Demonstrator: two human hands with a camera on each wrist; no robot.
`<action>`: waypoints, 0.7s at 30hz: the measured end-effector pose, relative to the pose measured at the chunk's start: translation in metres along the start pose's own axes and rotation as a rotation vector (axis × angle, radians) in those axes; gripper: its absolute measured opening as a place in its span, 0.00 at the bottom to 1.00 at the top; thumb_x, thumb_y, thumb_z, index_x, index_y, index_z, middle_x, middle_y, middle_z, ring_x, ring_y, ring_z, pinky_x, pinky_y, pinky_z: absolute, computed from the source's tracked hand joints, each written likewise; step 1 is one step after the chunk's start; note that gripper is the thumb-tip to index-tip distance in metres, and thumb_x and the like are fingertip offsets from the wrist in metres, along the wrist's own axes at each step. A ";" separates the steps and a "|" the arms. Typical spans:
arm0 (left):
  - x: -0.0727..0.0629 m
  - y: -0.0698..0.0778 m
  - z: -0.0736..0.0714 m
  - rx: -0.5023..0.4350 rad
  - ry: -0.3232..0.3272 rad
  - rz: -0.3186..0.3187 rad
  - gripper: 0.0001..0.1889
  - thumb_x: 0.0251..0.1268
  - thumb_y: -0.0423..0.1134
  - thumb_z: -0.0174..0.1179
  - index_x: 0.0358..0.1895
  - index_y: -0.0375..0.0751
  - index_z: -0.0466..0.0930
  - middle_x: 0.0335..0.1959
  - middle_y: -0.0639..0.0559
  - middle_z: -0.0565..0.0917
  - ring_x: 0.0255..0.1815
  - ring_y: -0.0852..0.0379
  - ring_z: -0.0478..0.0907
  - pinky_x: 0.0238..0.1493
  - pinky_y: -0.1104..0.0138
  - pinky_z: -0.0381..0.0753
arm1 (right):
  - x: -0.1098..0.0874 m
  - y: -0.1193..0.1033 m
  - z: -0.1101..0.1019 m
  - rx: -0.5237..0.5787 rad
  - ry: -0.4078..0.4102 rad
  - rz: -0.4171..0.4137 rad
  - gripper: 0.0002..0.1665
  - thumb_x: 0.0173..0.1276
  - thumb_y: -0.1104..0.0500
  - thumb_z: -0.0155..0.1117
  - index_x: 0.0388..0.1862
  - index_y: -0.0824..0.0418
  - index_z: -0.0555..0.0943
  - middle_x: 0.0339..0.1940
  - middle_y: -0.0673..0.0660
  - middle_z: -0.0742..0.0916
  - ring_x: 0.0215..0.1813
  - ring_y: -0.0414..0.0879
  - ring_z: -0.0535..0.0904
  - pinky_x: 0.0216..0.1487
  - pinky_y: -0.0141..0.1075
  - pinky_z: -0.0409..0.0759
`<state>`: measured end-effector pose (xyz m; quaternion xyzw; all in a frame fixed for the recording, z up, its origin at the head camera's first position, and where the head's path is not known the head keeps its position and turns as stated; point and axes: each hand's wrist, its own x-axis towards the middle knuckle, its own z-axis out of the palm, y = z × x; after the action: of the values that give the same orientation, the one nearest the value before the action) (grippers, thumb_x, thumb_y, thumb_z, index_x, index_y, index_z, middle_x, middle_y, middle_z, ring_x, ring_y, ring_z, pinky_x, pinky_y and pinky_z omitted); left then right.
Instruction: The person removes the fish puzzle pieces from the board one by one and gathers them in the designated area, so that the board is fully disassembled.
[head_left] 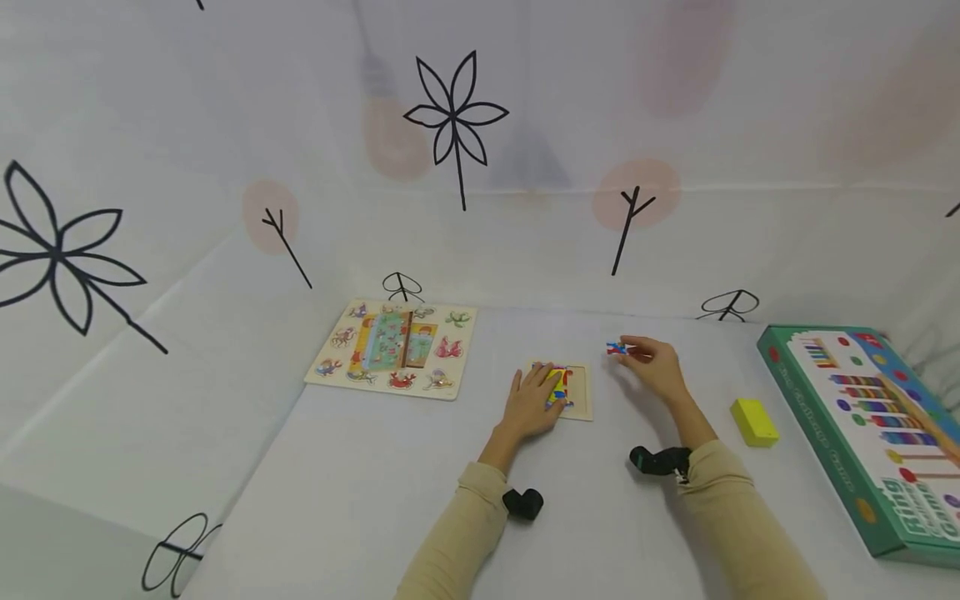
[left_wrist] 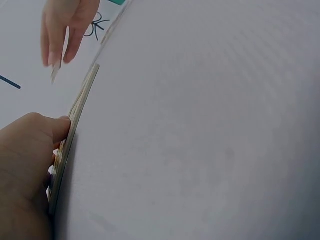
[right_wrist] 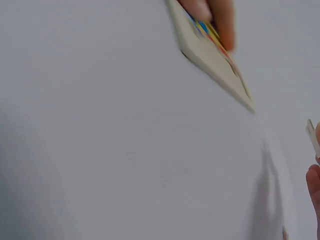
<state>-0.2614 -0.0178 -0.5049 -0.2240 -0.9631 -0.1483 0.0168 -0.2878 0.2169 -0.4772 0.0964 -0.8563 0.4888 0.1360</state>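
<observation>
With thumb and fingers apart, your left hand (head_left: 534, 403) rested on the pale wooden puzzle board (head_left: 581, 388). Your right hand (head_left: 657, 367) pinched a small red-and-blue puzzle piece (head_left: 616, 348).

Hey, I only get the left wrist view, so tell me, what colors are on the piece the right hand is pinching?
Observer: The head view shows blue and red on the piece.
Operator: And the tray under the left hand, I see it edge-on. Any bare wood inside?
Observer: Yes, along its right side.
Operator: Anything lying to the right of the right hand?
Observer: A yellow block, beside the right forearm.
</observation>
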 end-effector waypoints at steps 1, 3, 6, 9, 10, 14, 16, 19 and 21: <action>0.000 0.000 0.000 -0.003 0.003 -0.001 0.27 0.68 0.50 0.46 0.69 0.47 0.64 0.73 0.53 0.60 0.75 0.53 0.51 0.73 0.51 0.46 | 0.001 0.002 -0.007 -0.012 0.005 0.017 0.22 0.63 0.66 0.64 0.54 0.77 0.76 0.52 0.74 0.79 0.50 0.66 0.77 0.44 0.17 0.72; 0.000 0.000 0.000 -0.004 0.008 -0.003 0.27 0.68 0.50 0.45 0.69 0.48 0.64 0.73 0.53 0.60 0.74 0.53 0.51 0.73 0.51 0.46 | 0.003 0.008 -0.021 -0.049 -0.012 0.074 0.23 0.66 0.63 0.62 0.57 0.75 0.74 0.56 0.75 0.77 0.54 0.67 0.75 0.48 0.24 0.77; -0.001 0.000 0.000 -0.007 0.010 0.002 0.27 0.68 0.50 0.45 0.69 0.47 0.64 0.73 0.53 0.60 0.74 0.53 0.51 0.73 0.51 0.46 | 0.005 0.017 -0.038 -0.075 -0.057 0.196 0.26 0.70 0.59 0.57 0.62 0.73 0.70 0.59 0.76 0.73 0.60 0.69 0.70 0.56 0.44 0.77; -0.001 0.000 0.000 0.000 0.008 0.005 0.27 0.68 0.50 0.45 0.69 0.47 0.64 0.73 0.53 0.60 0.74 0.53 0.51 0.73 0.51 0.47 | 0.006 0.027 -0.047 -0.085 -0.082 0.304 0.27 0.72 0.59 0.52 0.65 0.72 0.67 0.62 0.77 0.70 0.63 0.70 0.65 0.61 0.57 0.69; -0.001 0.000 0.000 0.002 0.007 0.005 0.27 0.68 0.50 0.45 0.69 0.47 0.64 0.73 0.53 0.60 0.74 0.53 0.51 0.73 0.52 0.47 | 0.007 0.030 -0.048 -0.093 -0.081 0.328 0.27 0.72 0.60 0.51 0.65 0.73 0.66 0.62 0.78 0.69 0.63 0.70 0.64 0.62 0.58 0.67; -0.001 0.000 0.000 0.005 0.008 0.005 0.27 0.69 0.50 0.45 0.69 0.48 0.64 0.72 0.53 0.61 0.74 0.53 0.52 0.73 0.52 0.47 | 0.010 0.039 -0.051 -0.134 -0.060 0.384 0.26 0.72 0.60 0.50 0.65 0.72 0.66 0.62 0.78 0.69 0.64 0.70 0.64 0.63 0.58 0.66; 0.000 0.000 0.001 -0.002 0.011 0.006 0.27 0.69 0.50 0.45 0.69 0.48 0.64 0.72 0.53 0.61 0.74 0.53 0.52 0.73 0.52 0.47 | 0.012 0.041 -0.051 -0.152 -0.056 0.391 0.26 0.72 0.60 0.50 0.65 0.73 0.66 0.61 0.78 0.69 0.63 0.69 0.64 0.62 0.58 0.66; 0.000 0.000 0.001 -0.007 0.012 0.003 0.27 0.69 0.50 0.45 0.69 0.48 0.64 0.72 0.53 0.61 0.74 0.53 0.51 0.73 0.52 0.46 | 0.013 0.042 -0.051 -0.164 -0.062 0.381 0.26 0.71 0.61 0.51 0.64 0.74 0.67 0.58 0.77 0.71 0.60 0.68 0.66 0.60 0.57 0.67; 0.000 0.000 0.001 -0.009 0.012 -0.001 0.27 0.68 0.50 0.45 0.69 0.47 0.65 0.72 0.53 0.61 0.74 0.53 0.51 0.73 0.52 0.46 | 0.012 0.042 -0.050 -0.170 -0.065 0.369 0.26 0.70 0.62 0.51 0.63 0.74 0.68 0.57 0.76 0.72 0.57 0.66 0.68 0.58 0.56 0.69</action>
<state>-0.2615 -0.0172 -0.5055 -0.2226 -0.9625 -0.1538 0.0214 -0.3052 0.2813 -0.4833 -0.0580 -0.9016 0.4279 0.0240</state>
